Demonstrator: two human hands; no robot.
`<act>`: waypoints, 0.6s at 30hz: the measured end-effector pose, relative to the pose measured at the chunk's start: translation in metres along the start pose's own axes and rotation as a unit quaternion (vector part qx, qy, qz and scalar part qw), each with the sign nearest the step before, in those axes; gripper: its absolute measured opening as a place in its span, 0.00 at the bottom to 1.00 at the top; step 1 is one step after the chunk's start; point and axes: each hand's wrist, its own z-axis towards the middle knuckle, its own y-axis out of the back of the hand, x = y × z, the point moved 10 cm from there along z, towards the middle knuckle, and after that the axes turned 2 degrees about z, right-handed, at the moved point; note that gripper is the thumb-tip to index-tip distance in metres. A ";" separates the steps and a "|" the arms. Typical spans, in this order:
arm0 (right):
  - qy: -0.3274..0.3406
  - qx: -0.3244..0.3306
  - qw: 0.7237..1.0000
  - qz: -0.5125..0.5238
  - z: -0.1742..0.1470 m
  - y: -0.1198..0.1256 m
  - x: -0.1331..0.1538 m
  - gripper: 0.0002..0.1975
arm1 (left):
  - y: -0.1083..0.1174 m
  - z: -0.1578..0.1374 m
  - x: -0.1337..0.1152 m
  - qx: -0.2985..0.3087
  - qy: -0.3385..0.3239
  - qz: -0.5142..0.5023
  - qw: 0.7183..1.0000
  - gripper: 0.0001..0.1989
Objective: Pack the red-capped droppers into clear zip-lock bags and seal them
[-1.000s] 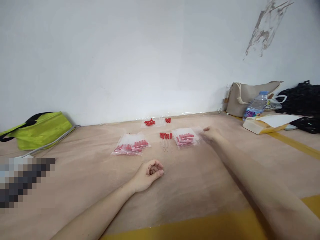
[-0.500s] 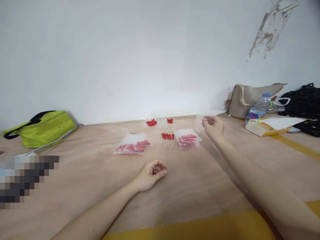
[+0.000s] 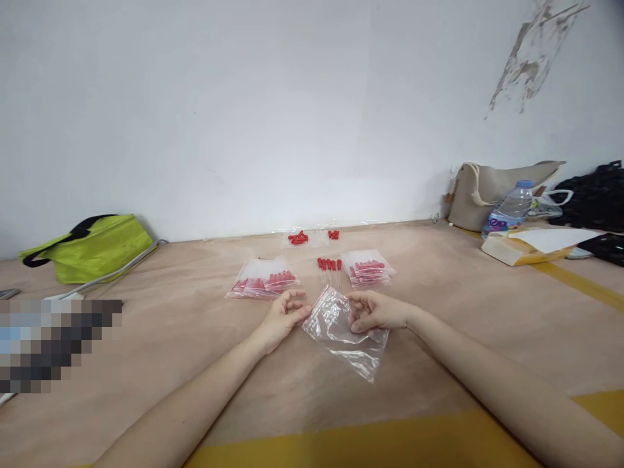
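Over the worktop, the forearms slant inward and converge on a clear bag, which is tilted just on the near side of the droppers. The right hand grasps the bag's right side between thumb and curled fingers. The left hand, fingers half curled, has its thumb at the red-edged corner; whether its grip pinches there cannot be told.
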 end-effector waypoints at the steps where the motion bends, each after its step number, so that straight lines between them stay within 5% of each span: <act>1: 0.019 -0.041 0.996 -0.073 -0.001 0.011 0.005 0.30 | 0.000 0.001 0.001 0.005 -0.007 0.036 0.999 0.23; 4: 0.111 -0.211 0.924 -0.298 -0.019 0.037 0.039 0.21 | 0.002 0.003 0.005 0.000 -0.012 0.122 0.992 0.18; 6: 0.152 -0.268 0.882 -0.357 -0.031 0.030 0.056 0.13 | 0.007 0.002 0.007 -0.036 -0.011 0.144 0.989 0.15; 10: 0.133 -0.245 0.897 -0.344 -0.030 -0.004 0.049 0.24 | 0.010 -0.003 0.006 -0.071 -0.006 0.121 0.990 0.12; 13: 0.103 -0.194 0.909 -0.355 -0.020 -0.024 0.035 0.32 | 0.003 -0.007 0.010 -0.041 0.035 0.077 0.996 0.12; 18: 0.083 -0.169 0.917 -0.353 -0.016 -0.024 0.027 0.33 | -0.013 -0.011 0.012 0.037 0.091 0.045 0.994 0.16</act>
